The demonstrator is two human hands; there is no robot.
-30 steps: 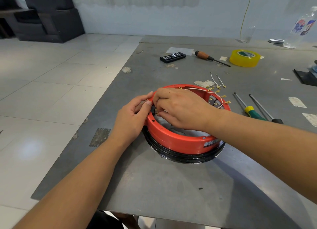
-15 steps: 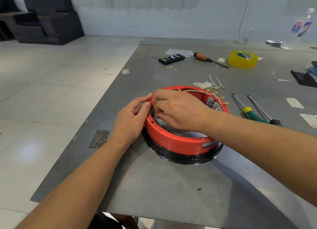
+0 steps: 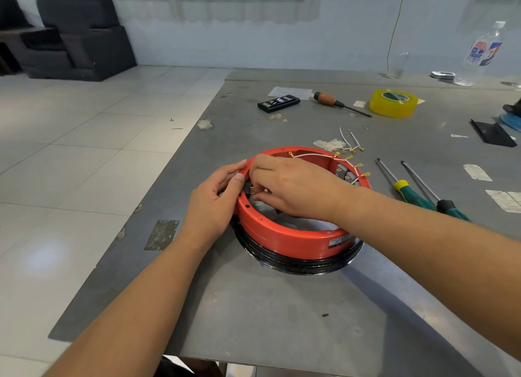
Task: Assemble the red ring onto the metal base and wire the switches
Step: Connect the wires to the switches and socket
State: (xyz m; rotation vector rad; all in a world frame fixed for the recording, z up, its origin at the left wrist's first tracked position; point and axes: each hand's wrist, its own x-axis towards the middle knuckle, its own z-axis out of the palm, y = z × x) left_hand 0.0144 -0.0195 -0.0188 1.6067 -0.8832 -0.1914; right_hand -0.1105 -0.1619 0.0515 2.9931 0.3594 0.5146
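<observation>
A red ring (image 3: 290, 240) sits on a round black-edged metal base (image 3: 298, 265) in the middle of the table. My left hand (image 3: 211, 204) grips the ring's left wall from outside, thumb on the rim. My right hand (image 3: 293, 187) reaches inside the ring at its left wall, fingers curled and pinching a small brass terminal at a dark switch (image 3: 249, 192). White wires (image 3: 315, 156) with brass terminals run along the far rim towards more switches (image 3: 345, 173) on the right inner wall.
Loose white wires with terminals (image 3: 351, 142) lie behind the ring. Two green-handled screwdrivers (image 3: 414, 192) lie to its right. Farther back are a wooden-handled screwdriver (image 3: 338, 104), a black bit case (image 3: 278, 103), a yellow tape roll (image 3: 393, 103) and a plastic bottle (image 3: 480, 58). The table's left edge (image 3: 146, 207) is near.
Both hands stay at the ring's left wall; my right fingers shift slightly at the switch. The view has tilted a little.
</observation>
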